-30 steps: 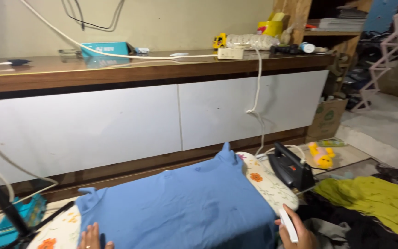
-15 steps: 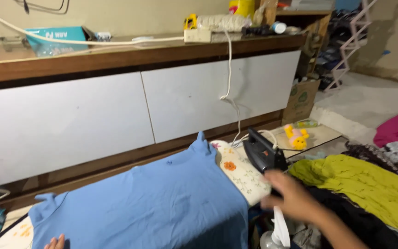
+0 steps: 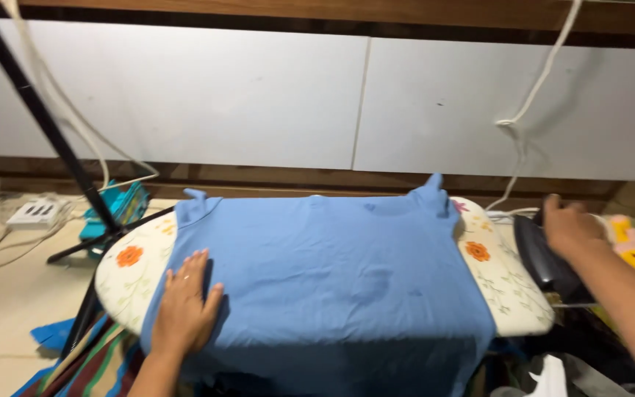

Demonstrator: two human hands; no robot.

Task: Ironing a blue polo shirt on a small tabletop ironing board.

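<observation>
Blue garment spread flat on ironing board. Left hand pressed open on cloth; right hand gripping dark iron at board end. Pressing not yet begun.

Home laundry corner: floral ironing board, iron, white cabinets.

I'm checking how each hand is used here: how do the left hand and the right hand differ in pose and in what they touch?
The left hand lies flat, fingers spread, palm down on the blue garment; the right hand is curled over the dark iron. The left hand rests on the ironing board near its left end; the right hand reaches to the iron at the right end. Both are bare and come in from the bottom of the view.
</observation>
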